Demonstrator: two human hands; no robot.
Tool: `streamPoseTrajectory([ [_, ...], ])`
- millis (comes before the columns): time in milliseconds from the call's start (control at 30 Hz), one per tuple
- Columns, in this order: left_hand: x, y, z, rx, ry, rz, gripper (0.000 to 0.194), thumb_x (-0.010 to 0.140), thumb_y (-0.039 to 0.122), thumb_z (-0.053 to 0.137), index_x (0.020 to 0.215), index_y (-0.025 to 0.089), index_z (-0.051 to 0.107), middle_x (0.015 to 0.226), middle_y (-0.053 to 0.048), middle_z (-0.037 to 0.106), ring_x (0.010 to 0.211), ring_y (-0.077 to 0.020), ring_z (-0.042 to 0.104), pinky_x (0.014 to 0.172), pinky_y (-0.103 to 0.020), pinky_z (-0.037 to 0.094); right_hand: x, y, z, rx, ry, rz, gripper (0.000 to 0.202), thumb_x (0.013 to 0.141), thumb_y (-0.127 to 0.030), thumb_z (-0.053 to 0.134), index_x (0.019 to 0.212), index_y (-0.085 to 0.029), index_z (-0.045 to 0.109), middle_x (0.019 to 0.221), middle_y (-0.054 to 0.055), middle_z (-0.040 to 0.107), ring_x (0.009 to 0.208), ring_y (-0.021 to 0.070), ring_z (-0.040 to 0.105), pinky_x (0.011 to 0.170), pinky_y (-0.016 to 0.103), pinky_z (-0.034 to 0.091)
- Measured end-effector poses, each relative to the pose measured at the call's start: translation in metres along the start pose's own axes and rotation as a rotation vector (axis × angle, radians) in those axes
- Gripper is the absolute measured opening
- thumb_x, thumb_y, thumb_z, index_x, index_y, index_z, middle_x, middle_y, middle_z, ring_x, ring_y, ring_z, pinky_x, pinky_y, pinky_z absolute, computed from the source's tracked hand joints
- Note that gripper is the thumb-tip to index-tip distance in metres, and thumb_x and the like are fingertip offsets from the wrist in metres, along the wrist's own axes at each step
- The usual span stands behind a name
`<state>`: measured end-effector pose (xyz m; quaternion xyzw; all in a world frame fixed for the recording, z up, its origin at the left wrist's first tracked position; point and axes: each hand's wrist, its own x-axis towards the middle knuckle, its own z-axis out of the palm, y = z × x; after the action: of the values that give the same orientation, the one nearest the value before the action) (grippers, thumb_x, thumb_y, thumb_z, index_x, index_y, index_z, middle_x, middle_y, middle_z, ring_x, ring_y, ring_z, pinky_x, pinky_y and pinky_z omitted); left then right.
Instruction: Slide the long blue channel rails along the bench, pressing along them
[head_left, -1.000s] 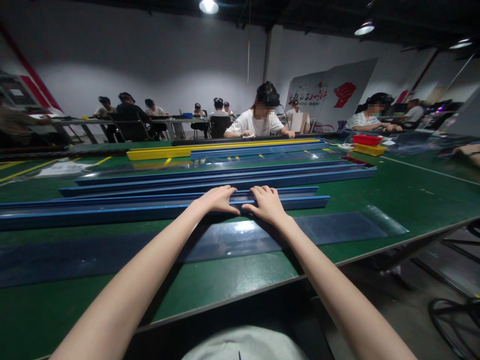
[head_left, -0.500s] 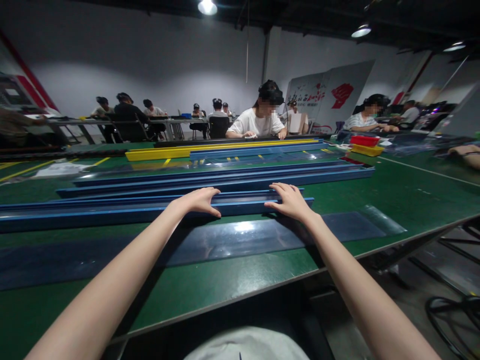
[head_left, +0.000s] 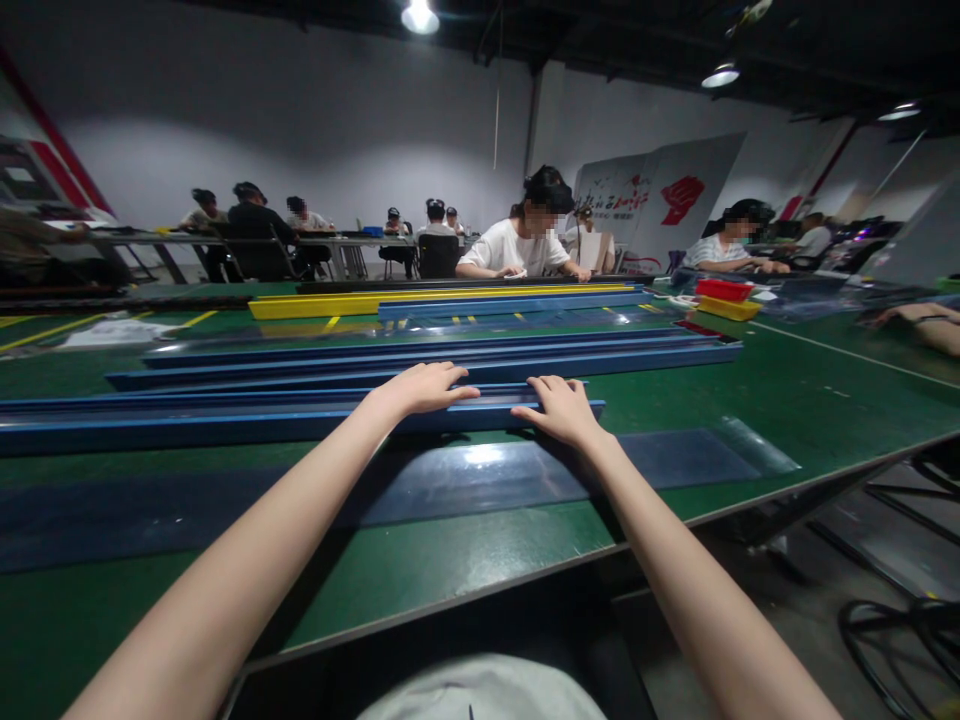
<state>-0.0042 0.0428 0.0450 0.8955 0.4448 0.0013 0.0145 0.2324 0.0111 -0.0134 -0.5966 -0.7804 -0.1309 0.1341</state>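
A long blue plastic channel (head_left: 225, 428) lies crosswise in front of me on the green table, its right end just past my right hand. My right hand (head_left: 561, 408) spans the channel near that end, fingers over the far edge and thumb at the near side. Further left, my left hand (head_left: 424, 388) rests on top of the channel with its fingers stretched out toward the right. Its underside is hidden. A clear plastic strip (head_left: 480, 485) lies flat nearer to me, below both forearms.
Behind lie more blue channels (head_left: 300, 374), then a yellow channel (head_left: 315, 304). Red (head_left: 724, 290) and yellow (head_left: 726, 308) trays are stacked at the back right. A co-worker (head_left: 517, 245) works across the table (head_left: 465, 585). White sheets (head_left: 112, 332) lie at left.
My left hand has slid right along the channel and its fingers have flattened. My right hand and the channel's end have shifted slightly left. The view has also shifted a little.
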Motion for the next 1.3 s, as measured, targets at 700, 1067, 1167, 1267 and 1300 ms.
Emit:
streamPoseTrajectory([
  [700,0.021,0.018,0.041,-0.085,0.228,-0.323,0.044,0.088,0.039,0.020,0.100,0.021,0.059,0.099,-0.009,0.064,0.091,-0.0251,0.059,0.075,-0.034,0.044,0.014,-0.040,0.002,0.033,0.069,-0.098,0.067,0.077,-0.068,0.030,0.116,-0.018,0.051,0.110,0.011,0.058,0.101,0.0252,0.047,0.084,0.037,0.029],
  [1067,0.010,0.032,0.043,0.072,0.328,-0.290,0.038,0.089,0.029,0.023,0.094,0.017,0.059,0.097,-0.009,0.065,0.089,-0.0206,0.060,0.077,-0.031,0.042,0.011,-0.029,0.006,0.107,0.047,-0.119,0.052,0.086,-0.053,0.030,0.120,-0.019,0.049,0.119,0.007,0.055,0.107,0.0209,0.047,0.087,0.033,0.030],
  [1167,0.009,0.032,0.043,0.078,0.329,-0.293,0.037,0.089,0.029,0.024,0.094,0.017,0.059,0.097,-0.008,0.065,0.090,-0.0201,0.060,0.078,-0.030,0.041,0.011,-0.029,0.006,0.107,0.044,-0.125,0.051,0.086,-0.053,0.031,0.120,-0.019,0.050,0.119,0.007,0.056,0.107,0.0209,0.047,0.086,0.033,0.030],
  [1267,0.009,0.032,0.043,0.081,0.328,-0.291,0.036,0.090,0.028,0.024,0.093,0.016,0.058,0.096,-0.008,0.065,0.089,-0.0198,0.060,0.077,-0.030,0.041,0.011,-0.029,0.006,0.107,0.041,-0.126,0.052,0.086,-0.053,0.030,0.120,-0.019,0.050,0.119,0.007,0.056,0.106,0.0211,0.047,0.085,0.033,0.030],
  [1300,0.009,0.032,0.044,0.084,0.327,-0.290,0.036,0.090,0.029,0.024,0.092,0.016,0.058,0.096,-0.008,0.065,0.089,-0.0198,0.060,0.077,-0.030,0.041,0.011,-0.028,0.006,0.107,0.040,-0.127,0.052,0.086,-0.053,0.029,0.120,-0.019,0.050,0.119,0.007,0.056,0.106,0.0212,0.047,0.086,0.033,0.030],
])
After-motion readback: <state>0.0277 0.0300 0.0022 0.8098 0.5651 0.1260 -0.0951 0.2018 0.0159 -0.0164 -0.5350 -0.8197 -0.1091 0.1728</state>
